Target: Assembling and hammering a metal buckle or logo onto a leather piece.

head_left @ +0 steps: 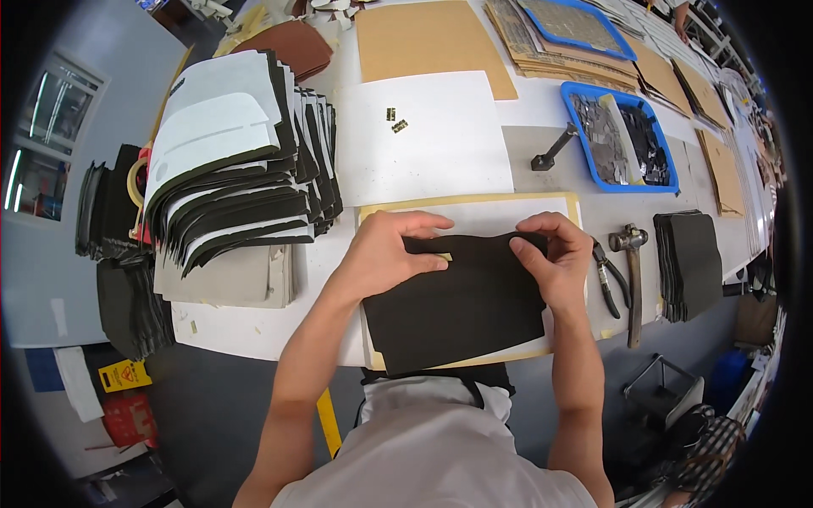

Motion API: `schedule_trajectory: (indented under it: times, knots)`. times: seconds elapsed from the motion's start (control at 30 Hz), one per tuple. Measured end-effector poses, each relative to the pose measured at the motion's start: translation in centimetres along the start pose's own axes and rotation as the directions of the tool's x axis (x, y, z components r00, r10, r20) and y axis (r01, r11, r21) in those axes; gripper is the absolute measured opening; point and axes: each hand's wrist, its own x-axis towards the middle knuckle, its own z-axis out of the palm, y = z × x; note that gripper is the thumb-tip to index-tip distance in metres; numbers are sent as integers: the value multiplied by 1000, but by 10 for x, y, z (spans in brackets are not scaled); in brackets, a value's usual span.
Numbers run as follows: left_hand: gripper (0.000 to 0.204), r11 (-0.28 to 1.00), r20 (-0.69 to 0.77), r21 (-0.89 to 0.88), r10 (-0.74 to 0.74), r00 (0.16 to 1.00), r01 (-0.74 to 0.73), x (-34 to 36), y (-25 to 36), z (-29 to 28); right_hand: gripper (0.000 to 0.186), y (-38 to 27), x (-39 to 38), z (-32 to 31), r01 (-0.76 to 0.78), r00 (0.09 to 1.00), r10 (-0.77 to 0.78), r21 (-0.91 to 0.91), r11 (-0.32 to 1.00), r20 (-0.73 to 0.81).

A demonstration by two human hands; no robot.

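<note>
A black, flat sheet (457, 309) of leather-like material lies on a board (373, 207) with yellowish edges, right in front of me. Its far edge bows up slightly between my hands. At the upper left corner, my left hand (385, 254) has its thumb over the sheet and its fingers beyond the edge. A small yellowish piece (445, 256) shows by that thumb's tip. My right hand (559, 258) pinches the far right edge, thumb on top and fingers behind. Whatever the hidden fingers touch underneath does not show.
A tall stack of black-and-white pieces (229, 144) stands left. Two small gold-coloured metal parts (396, 125) lie on white board ahead. To the right are pliers (611, 281), a hammer (633, 288), a dark metal tool (555, 148), a blue basket (599, 178) and stacked black pieces (690, 262).
</note>
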Motion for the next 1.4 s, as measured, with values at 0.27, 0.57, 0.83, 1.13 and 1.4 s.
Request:
schedule_trajectory:
  times: [0.27, 0.57, 0.83, 1.13, 1.4]
  knots:
    - [42, 983, 30, -44, -176, 984, 177, 1, 7, -1, 20, 0, -1, 2, 41, 999, -41, -3, 999, 18]
    - [44, 997, -3, 77, 4, 1000, -4, 1, 7, 3, 20, 0, -2, 4, 23, 999, -24, 12, 1000, 29]
    - [42, 996, 34, 27, -88, 996, 87, 3, 7, 2, 20, 0, -2, 5, 38, 999, -39, 10, 999, 31]
    - [34, 1000, 15, 0, 5, 1000, -5, 0, 7, 4, 22, 5, 9, -20, -85, 976, 23, 287, 954, 215]
    - [20, 799, 249, 242, 497, 831, -551, -48, 69, 11, 49, 16, 16, -35, -301, 900, 91, 457, 837, 427]
